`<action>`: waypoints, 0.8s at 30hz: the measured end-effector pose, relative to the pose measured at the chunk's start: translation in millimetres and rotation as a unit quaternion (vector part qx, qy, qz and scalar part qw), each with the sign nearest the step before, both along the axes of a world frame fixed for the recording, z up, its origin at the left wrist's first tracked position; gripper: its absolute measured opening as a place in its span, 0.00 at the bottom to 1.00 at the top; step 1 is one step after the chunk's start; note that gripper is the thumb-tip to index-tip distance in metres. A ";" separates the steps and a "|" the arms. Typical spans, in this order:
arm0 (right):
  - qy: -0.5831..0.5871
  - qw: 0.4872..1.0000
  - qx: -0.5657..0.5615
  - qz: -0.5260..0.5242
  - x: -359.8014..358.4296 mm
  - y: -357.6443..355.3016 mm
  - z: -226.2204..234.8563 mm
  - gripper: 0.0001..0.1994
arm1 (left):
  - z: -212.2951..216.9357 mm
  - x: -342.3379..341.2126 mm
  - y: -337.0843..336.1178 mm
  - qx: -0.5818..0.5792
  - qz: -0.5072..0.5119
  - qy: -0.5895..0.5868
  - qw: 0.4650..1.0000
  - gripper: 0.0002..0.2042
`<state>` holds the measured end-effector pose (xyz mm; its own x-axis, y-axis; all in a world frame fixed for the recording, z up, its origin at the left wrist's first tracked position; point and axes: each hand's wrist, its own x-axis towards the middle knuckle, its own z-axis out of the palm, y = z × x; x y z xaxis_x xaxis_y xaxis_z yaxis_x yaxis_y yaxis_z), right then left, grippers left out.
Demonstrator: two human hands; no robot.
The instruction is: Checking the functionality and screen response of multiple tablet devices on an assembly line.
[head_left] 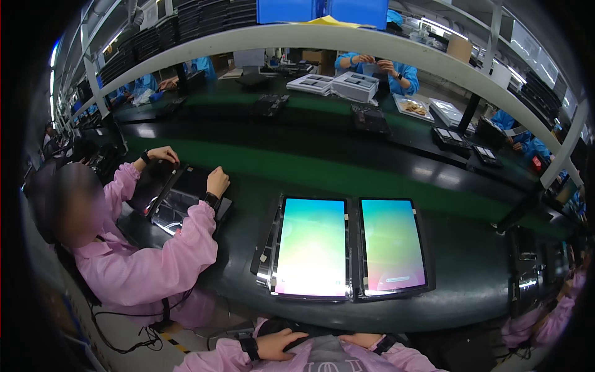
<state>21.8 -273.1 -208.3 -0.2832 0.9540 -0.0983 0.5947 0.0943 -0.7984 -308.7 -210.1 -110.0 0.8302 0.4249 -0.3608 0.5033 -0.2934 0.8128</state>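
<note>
Two lit tablets sit side by side on the dark green bench point(471, 273), both face up and portrait, screens showing a green-to-pink gradient. Left tablet point(312, 247) lies in an open dark tray with its frame edge showing on the left side. Right tablet point(393, 245) is just beside it, edges nearly touching, with a small pale bar near the bottom of its screen.

Wearer's hands are at the bottom edge of the frame, well short of the tablets and not on them. Left hand point(282, 343) lies flat, fingers loosely together, on a dark object point(297, 328) held close to the body (can't tell what it is, mostly hidden). Right hand point(359, 340) rests beside it, partly cut by the sleeve; fingers look relaxed, nothing pinched. Both wrists carry dark straps, sleeves are pink.

To the left, a co-worker in a pink coat point(142, 260) sits at the same bench with both hands on the edges of a dark unlit panel point(180, 201), one hand at its far left corner, the other at its right edge.

Behind the bench runs a green conveyor strip point(322, 170). Across it, a person in blue point(378, 65) stands near stacked white trays point(353, 85). More dark units lie along the far bench.
</note>
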 end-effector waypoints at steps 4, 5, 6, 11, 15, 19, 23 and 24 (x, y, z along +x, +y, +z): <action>0.050 0.993 -0.090 0.064 -19.4 18.2 -14.4 0.26 | -15.2 5.8 3.3 0.023 -0.088 0.075 0.993 0.30; 0.057 0.989 -0.118 0.068 -23.8 20.6 -16.7 0.25 | -16.8 8.2 4.6 0.060 -0.093 0.074 0.991 0.27; 0.065 0.985 -0.145 0.074 -28.0 21.7 -17.3 0.25 | -18.2 9.5 5.9 0.065 -0.091 0.079 0.991 0.23; -0.039 0.999 0.011 0.023 -32.2 10.9 -5.2 0.24 | -32.9 18.4 5.4 0.141 -0.071 0.113 0.981 0.09; 0.022 0.999 -0.044 0.023 -6.4 5.7 -4.7 0.21 | -37.4 28.8 9.4 0.229 -0.032 0.200 0.952 0.09; -0.030 0.999 -0.004 0.044 9.1 0.7 -11.6 0.16 | -11.3 33.7 18.1 0.149 -0.019 0.119 0.981 0.15; -0.082 0.996 0.020 0.034 6.3 6.4 -14.2 0.15 | 17.5 32.0 28.8 0.125 -0.136 0.099 0.978 0.26; -0.076 0.997 0.015 0.030 3.7 9.0 -14.4 0.15 | 18.8 33.0 30.1 0.136 -0.163 0.095 0.973 0.24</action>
